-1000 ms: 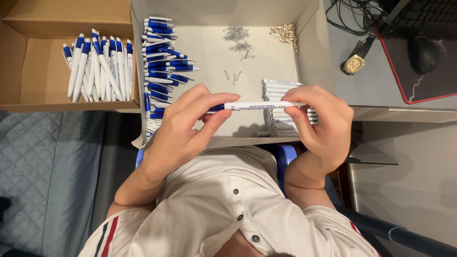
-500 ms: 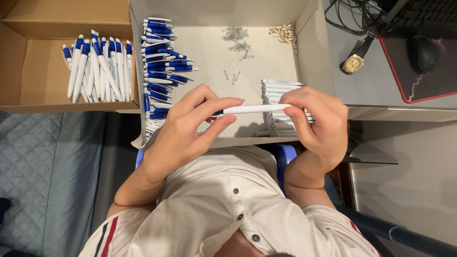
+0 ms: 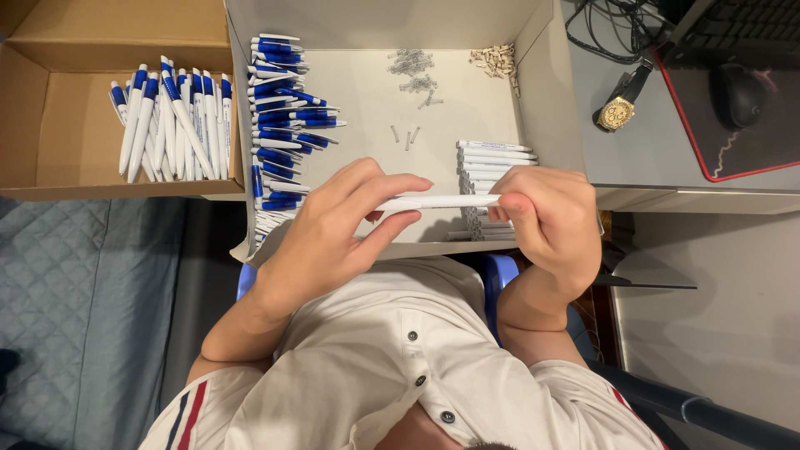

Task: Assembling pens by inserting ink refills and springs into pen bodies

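My left hand [image 3: 337, 229] and my right hand [image 3: 550, 221] hold one white pen barrel [image 3: 442, 202] level between them, over the front edge of a white open box [image 3: 367, 108]. The left fingers pinch its left end, the right fingers close round its right end. Inside the box lie a pile of blue-and-white pen parts [image 3: 283, 125] at the left, a stack of white barrels [image 3: 487, 171] at the right, small metal springs [image 3: 412, 71] and a heap of small beige pieces [image 3: 493, 60] at the back.
A brown cardboard box [image 3: 50, 108] at the left holds several finished blue-and-white pens [image 3: 171, 121]. On the grey desk to the right lie a gold wristwatch [image 3: 618, 110], cables, a mouse [image 3: 737, 93] on a dark pad and a keyboard edge. Quilted grey fabric lies lower left.
The blue tip seen at the barrel's left end a second ago is now hidden under my left fingers. The hands have drawn slightly closer together on the pen.
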